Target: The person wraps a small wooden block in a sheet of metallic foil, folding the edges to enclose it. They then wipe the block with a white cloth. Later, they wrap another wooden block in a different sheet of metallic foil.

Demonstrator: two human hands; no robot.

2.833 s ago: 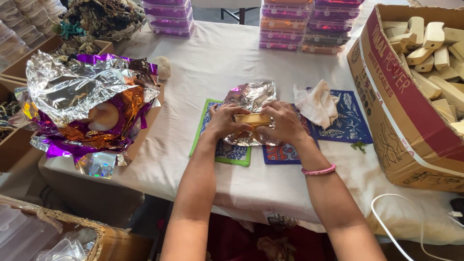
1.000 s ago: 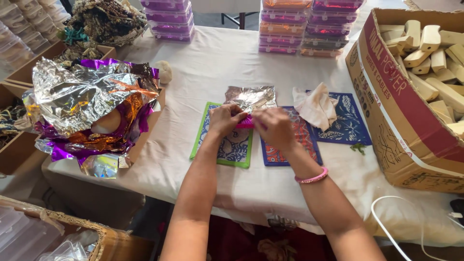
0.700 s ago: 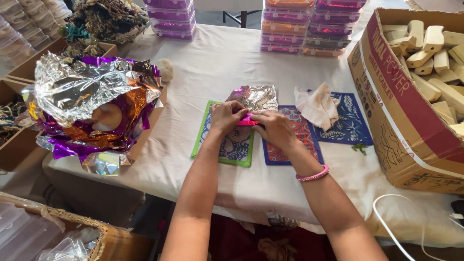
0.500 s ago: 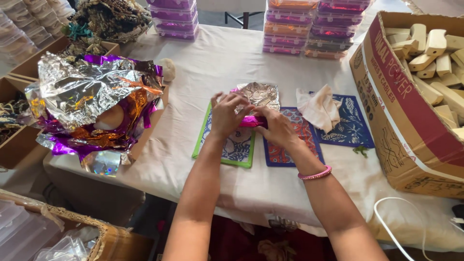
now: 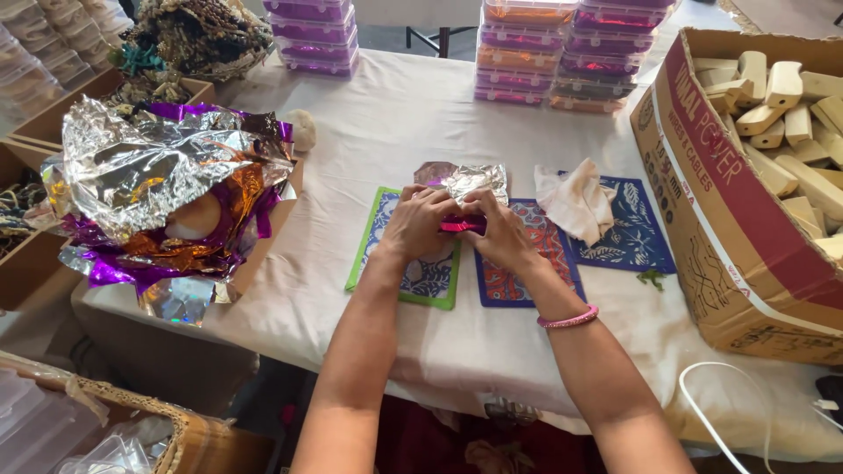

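Together, left hand (image 5: 420,221) and right hand (image 5: 499,232) pinch a foil-wrapped piece (image 5: 463,223).

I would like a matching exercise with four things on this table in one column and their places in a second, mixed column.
1. cardboard box
2. crumpled foil heap
3. pink foil-wrapped piece
4. cream cloth

A. between both hands
B. far left of the table
C. right edge, holding wooden blocks
D. on the blue patterned mat

Pairs: 1-C, 2-B, 3-A, 4-D
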